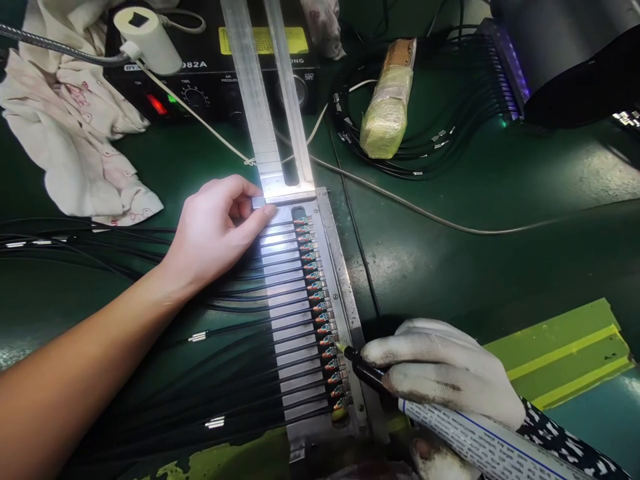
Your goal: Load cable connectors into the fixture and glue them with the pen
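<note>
A long metal wire fixture (293,380) lies across the bench, its slotted cover (250,80) raised at the far end. Several black cables (295,333) run across it side by side, their stripped ends (317,295) showing orange and green cores at metal connectors. My bare left hand (215,223) pinches the fixture's upper left corner between thumb and fingers. My right hand (445,367), in a stained white glove, grips a white printed tube (465,437) with a black nozzle. The nozzle's yellowish tip touches or nearly touches a connector in the lower half of the row.
Behind the fixture stands a black control box (195,90) with a white cylinder (149,41) on it. White cloths (75,133) lie at left. Coiled cables (345,120), a plastic-wrapped block (385,113) and a dark grey cylinder (575,60) sit at upper right. Yellow-green tape (565,353) lies at right.
</note>
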`<action>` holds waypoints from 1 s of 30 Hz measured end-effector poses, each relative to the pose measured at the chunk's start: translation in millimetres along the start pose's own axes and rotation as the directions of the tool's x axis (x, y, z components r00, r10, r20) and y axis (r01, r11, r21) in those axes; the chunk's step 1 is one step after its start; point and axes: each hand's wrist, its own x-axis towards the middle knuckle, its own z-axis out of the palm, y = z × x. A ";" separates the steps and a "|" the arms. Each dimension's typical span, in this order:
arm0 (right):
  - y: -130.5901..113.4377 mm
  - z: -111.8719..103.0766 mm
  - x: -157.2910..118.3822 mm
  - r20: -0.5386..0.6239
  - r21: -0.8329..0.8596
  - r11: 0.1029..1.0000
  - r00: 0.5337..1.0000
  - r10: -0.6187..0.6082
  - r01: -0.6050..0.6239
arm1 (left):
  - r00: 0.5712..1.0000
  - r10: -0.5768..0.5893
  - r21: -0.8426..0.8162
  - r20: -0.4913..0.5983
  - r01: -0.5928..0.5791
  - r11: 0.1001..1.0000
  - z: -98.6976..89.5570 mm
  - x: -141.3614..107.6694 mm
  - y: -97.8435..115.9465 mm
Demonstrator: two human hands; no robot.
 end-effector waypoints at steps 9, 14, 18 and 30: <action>-7.0 5.3 0.0 -0.028 -0.024 0.999 0.999 0.038 -0.039 | 1.000 0.013 0.001 -0.003 -0.013 1.000 1.0 -0.9 1.0; -8.6 2.3 4.2 -0.040 -0.039 0.999 0.999 0.036 -0.038 | 1.000 0.008 0.001 -0.001 -0.008 1.000 0.5 -0.9 1.2; -16.8 -3.7 3.6 -0.044 -0.078 0.996 0.998 0.035 -0.039 | 1.000 0.010 0.003 0.001 -0.010 1.000 0.5 -0.7 1.0; -11.8 3.7 -11.9 -0.005 -0.037 0.999 1.000 -0.007 0.007 | 1.000 0.014 0.005 0.008 -0.014 1.000 -1.6 0.2 1.1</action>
